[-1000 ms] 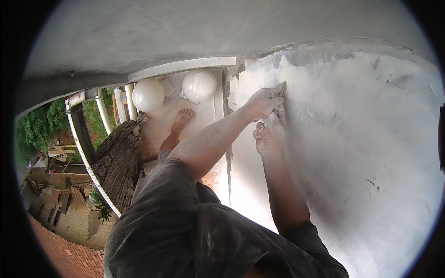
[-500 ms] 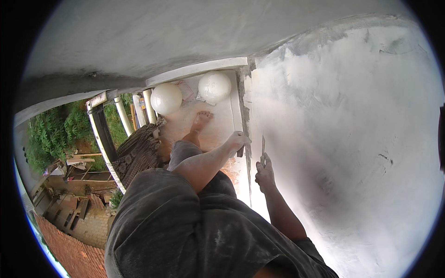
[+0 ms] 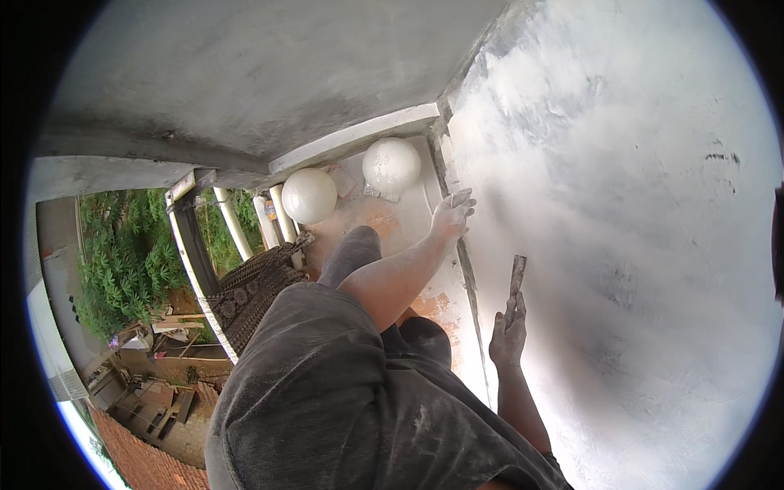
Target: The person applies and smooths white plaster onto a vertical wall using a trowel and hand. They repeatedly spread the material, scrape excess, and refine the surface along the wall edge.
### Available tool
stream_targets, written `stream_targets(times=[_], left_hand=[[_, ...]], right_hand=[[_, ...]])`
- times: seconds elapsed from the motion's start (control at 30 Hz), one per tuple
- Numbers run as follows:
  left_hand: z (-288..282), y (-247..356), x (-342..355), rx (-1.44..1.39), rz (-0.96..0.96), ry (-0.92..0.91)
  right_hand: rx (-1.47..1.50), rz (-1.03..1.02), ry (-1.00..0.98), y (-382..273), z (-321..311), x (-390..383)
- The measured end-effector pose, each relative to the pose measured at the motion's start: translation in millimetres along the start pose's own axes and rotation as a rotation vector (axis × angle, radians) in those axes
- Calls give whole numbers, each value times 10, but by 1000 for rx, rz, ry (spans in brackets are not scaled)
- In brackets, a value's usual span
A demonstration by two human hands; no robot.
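Note:
My left hand (image 3: 453, 215), dusted white, reaches out beside the whitened wall (image 3: 653, 204). Its fingers are spread, and I see nothing in them. Lower and to the right, my right hand (image 3: 509, 336) is closed around a putty knife (image 3: 518, 279). The knife's narrow, smeared blade points up and away from me, seen nearly edge-on. Its handle is mostly hidden by my fingers. White coating covers much of the wall, with grey patches and dark marks showing through.
Two white rounded objects (image 3: 392, 166) sit on the dusty floor (image 3: 384, 220) at the far end. A railing (image 3: 186, 253) draped with dark patterned cloth (image 3: 257, 298) stands at left, above a yard far below. A grey wall (image 3: 286, 73) rises ahead.
My left hand has moved up and right toward the wall, and its fingers have spread; the dark piece under it no longer shows. My right hand has shifted right with the putty knife, whose blade has turned.

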State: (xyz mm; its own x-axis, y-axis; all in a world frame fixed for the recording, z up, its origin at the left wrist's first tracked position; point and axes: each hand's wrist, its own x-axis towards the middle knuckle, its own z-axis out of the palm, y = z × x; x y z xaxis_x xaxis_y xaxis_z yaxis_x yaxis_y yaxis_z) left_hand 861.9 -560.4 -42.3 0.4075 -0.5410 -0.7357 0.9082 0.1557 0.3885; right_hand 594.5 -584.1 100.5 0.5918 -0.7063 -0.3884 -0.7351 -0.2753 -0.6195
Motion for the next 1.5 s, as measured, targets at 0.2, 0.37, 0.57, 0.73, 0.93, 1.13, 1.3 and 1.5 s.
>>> stream_targets(times=[0.2,0.37,0.57,0.73,0.93,1.13,1.3,1.5], left_hand=[[-758,-986,755,191,13,-63],[-1266,-1415,1519,223,51,152],[-933,-1584,1946,451,350,19],[-442,-1147,1823,233,494,-40],[610,468,1521,675,1336,-74],[1112,1064,1409,750,1784,-177],[643,589,1589,1023,1343,-100],[1300,1373,1290,871,1769,-126]], right_hand=[[-276,-150,58,333,393,481],[-264,-281,185,642,1072,1115],[-201,-360,403,877,1438,1716],[-174,-400,589,909,1388,1563],[-2,-518,755,929,875,1189],[-64,-551,820,913,721,1267],[-128,-564,822,848,736,1236],[-146,-556,774,851,648,1209]])
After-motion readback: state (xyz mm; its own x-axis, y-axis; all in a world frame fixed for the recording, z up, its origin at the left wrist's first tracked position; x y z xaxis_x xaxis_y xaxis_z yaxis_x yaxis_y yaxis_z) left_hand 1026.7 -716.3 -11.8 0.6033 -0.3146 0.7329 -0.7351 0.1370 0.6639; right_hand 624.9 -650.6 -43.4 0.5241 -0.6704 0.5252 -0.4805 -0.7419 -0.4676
